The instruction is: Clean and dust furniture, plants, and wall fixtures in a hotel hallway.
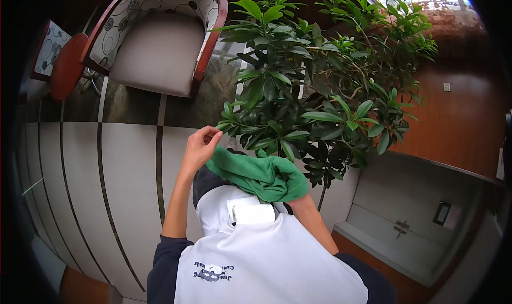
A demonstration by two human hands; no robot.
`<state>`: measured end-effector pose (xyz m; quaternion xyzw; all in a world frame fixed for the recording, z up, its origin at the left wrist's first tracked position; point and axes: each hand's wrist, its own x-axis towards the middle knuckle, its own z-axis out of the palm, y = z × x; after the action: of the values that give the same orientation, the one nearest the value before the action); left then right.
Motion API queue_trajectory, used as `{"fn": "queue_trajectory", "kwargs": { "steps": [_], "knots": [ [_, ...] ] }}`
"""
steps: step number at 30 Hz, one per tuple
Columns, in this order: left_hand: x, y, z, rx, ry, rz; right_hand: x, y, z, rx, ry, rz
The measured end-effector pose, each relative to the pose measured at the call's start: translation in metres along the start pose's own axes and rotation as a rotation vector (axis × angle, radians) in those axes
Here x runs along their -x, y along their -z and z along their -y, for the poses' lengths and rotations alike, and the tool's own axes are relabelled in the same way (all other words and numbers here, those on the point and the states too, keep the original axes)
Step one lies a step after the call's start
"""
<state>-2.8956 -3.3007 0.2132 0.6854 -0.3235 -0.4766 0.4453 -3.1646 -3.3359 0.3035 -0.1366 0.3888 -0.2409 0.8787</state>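
A bushy potted-type plant (296, 100) with glossy green leaves fills the space before me. My left hand (201, 146) is at its lower left edge, thumb and fingers pinched together at the tip of a leaf (227, 124). A green cloth (260, 174) is draped over my right hand, which it hides; only the wrist shows. The cloth hangs bunched at that end, and its other end reaches to just below my left hand. Below the cloth, a white roll (254, 214), seemingly of paper, is at the front of my white shirt.
An armchair (158, 52) with a patterned back stands at upper left, beside a small round red table (69, 66). Pale floor tiles (128, 156) with dark strips lie to the left. A wooden panel (448, 116) and a grey double door (394, 216) are on the right.
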Motion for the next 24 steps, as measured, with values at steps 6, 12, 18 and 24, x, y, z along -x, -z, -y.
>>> {"fn": "queue_trajectory", "kwargs": {
  "steps": [6,12,18,24],
  "knots": [
    [-0.058,-0.045,-0.031,0.127,-0.029,-0.018,-0.015,-0.015,0.009,0.191,0.163,-0.006],
    [-0.088,-0.06,-0.043,0.115,0.114,0.042,-0.062,0.004,0.026,-0.023,0.119,-0.128],
    [-0.074,-0.049,-0.069,-0.013,-0.02,-0.037,-0.128,-0.011,0.043,0.135,0.122,-0.177],
    [-0.071,-0.04,-0.089,-0.091,-0.015,-0.038,-0.169,-0.021,0.053,0.05,0.047,-0.163]
  ]
}}
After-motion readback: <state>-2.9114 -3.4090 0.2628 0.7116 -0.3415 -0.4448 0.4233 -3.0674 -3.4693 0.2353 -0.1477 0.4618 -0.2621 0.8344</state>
